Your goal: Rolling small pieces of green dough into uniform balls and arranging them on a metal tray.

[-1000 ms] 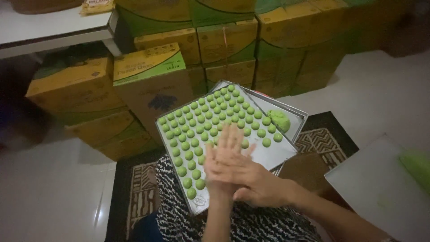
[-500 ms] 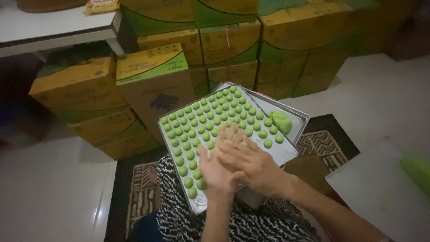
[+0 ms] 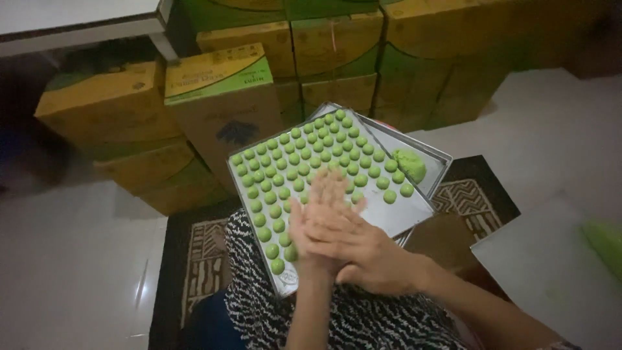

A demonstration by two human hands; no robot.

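At the far left you see yellow and green cardboard boxes [image 3: 220,97] stacked on the white floor, under the edge of a white table [image 3: 78,19]. Below them a dark patterned rug [image 3: 201,259] lies on the floor, and your lap in black and white patterned cloth [image 3: 259,304] is over it.

On your lap rests a metal baking tray [image 3: 414,214], turned at an angle. Many small green dough balls [image 3: 291,159] sit in rows on it, from its left edge to near its far corner. Its near right part is bare.

Your left hand [image 3: 310,236] is over the near edge of the tray, flat, with the fingers straight and together. Your right hand [image 3: 363,249] lies across it, palm against palm, also flat. The two hands press on each other; if something is between the palms, you cannot tell, because it is hidden.

More to the right, a lump of green dough [image 3: 409,163] lies at the right corner of the tray, just beside the last balls. At the far right a grey board [image 3: 551,272] carries a blurred green thing [image 3: 606,240]
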